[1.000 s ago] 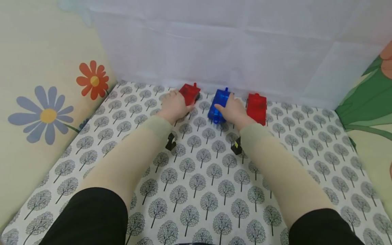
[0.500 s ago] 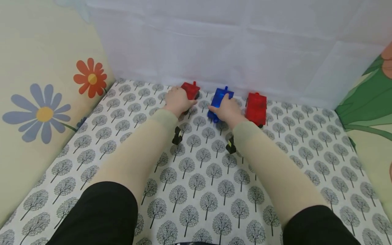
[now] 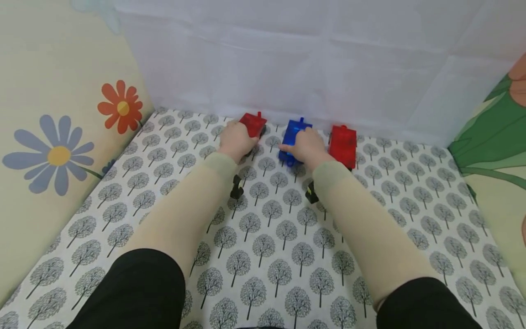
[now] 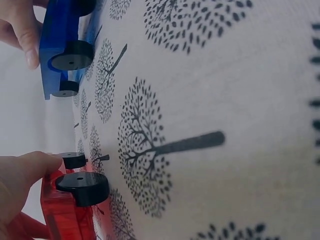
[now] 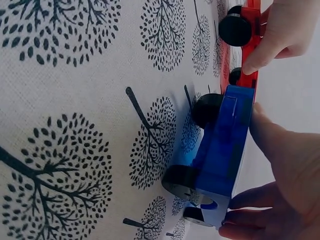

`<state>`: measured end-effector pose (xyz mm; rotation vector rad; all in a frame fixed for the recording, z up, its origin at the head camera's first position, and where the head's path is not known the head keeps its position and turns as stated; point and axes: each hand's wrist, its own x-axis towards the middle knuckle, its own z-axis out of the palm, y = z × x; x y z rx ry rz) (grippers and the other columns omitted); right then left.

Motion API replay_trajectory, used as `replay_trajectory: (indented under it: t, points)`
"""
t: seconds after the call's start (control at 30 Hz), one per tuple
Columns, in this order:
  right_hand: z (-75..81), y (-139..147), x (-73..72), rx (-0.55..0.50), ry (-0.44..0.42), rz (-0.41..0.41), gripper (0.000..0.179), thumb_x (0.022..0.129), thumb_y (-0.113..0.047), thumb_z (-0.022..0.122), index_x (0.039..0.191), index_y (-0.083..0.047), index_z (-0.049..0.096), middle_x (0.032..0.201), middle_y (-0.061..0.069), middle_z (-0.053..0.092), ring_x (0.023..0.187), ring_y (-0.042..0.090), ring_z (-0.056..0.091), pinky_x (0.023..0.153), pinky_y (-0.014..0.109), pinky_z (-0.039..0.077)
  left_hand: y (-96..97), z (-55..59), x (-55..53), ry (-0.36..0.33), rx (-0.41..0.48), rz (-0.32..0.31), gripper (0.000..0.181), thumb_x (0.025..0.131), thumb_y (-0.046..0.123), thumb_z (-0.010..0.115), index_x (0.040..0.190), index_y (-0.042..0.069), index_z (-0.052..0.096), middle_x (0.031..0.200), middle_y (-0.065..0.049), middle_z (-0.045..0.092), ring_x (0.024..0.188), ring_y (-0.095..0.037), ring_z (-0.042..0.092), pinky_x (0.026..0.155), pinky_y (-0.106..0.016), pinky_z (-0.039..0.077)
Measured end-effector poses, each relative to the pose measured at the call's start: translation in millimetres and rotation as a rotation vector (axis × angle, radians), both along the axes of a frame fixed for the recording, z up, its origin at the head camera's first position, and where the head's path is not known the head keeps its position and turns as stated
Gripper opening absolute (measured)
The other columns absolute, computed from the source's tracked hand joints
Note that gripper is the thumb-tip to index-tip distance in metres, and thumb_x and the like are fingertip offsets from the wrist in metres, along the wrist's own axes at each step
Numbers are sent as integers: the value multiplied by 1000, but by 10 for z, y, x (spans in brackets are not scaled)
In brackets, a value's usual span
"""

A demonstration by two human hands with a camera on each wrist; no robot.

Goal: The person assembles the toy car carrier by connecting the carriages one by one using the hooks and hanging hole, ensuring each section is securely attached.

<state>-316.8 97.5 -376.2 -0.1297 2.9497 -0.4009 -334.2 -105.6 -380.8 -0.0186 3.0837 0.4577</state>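
In the head view, three toy cars stand in a row near the back of the cloth. My left hand holds the left red toy car from its left and near side. In the left wrist view a thumb lies along that red car, beside its black wheels. Thumb and fingers of my right hand hold the blue toy car. From the right wrist, the blue car shows a hook-like loop, and its wheels are at the cloth. A second red toy car sits untouched just right of my right hand.
The tree-print cloth covers the table surface. A white sheet hangs behind the cars, close to their far ends. Flower-patterned walls stand on the left and right. A small black device hangs at the left wrist.
Over the last second both hands have shifted slightly inward on their cars, and the right thumb has moved toward the blue car's left edge. The cars have barely moved.
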Motion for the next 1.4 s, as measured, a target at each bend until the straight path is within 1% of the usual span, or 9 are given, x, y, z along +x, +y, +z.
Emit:
replay_trajectory:
  t: [0.23,0.43,0.6,0.73,0.83,0.97,1.1,1.2,1.4]
  points:
    - [10,-24,39,50,-2,37,80,92,-65,53,128,6,61,147,24,40,130,39,41,105,49,39,-19,-12,8,-10,49,8,51,92,40,66,113,-6,63,118,-23,54,102,-34,55,89,-47,50]
    - [11,-19,33,41,-8,19,82,91,-65,55,132,6,57,146,24,40,131,39,40,107,49,37,16,28,12,-31,63,-15,49,91,38,68,111,-6,62,116,-23,53,97,-35,56,84,-47,52]
    - [9,-18,29,31,-14,14,82,91,-64,55,133,6,56,146,24,40,131,39,40,108,48,36,26,43,31,-49,93,-17,51,91,40,68,112,-6,61,115,-22,52,96,-34,55,85,-46,51]
    - [30,-32,19,37,-11,18,81,91,-65,54,131,6,57,145,23,42,129,37,42,107,47,37,10,63,39,-51,84,-49,54,90,43,69,111,-6,62,116,-23,51,96,-34,55,85,-47,51]
    - [51,-29,6,43,-7,28,79,92,-64,54,128,6,59,144,23,43,128,37,43,107,46,37,15,87,39,-40,50,-75,57,89,44,70,112,-7,62,116,-23,51,97,-35,55,86,-47,51]
    - [66,-8,8,43,-12,20,76,92,-63,55,124,5,61,144,22,43,128,36,43,106,45,39,32,119,66,-32,46,-108,53,88,43,72,107,-5,63,113,-23,52,95,-34,55,85,-47,51]
    - [77,-12,21,40,-22,10,76,91,-64,56,124,4,62,143,22,45,126,36,45,104,46,41,-2,167,123,-36,97,-126,48,87,41,73,102,-4,63,111,-20,53,89,-32,56,78,-44,53]
    - [74,-22,19,29,-20,0,78,90,-64,57,127,4,60,141,21,46,124,36,46,102,46,42,-42,235,170,-33,137,-132,46,86,38,75,103,-4,63,109,-18,52,87,-30,56,76,-42,52]
    - [36,-30,-17,35,-35,-19,77,89,-64,58,127,3,60,139,20,47,118,33,49,95,45,47,-68,417,280,-47,128,-164,43,85,34,77,103,-2,63,107,-15,49,88,-28,52,76,-40,50]
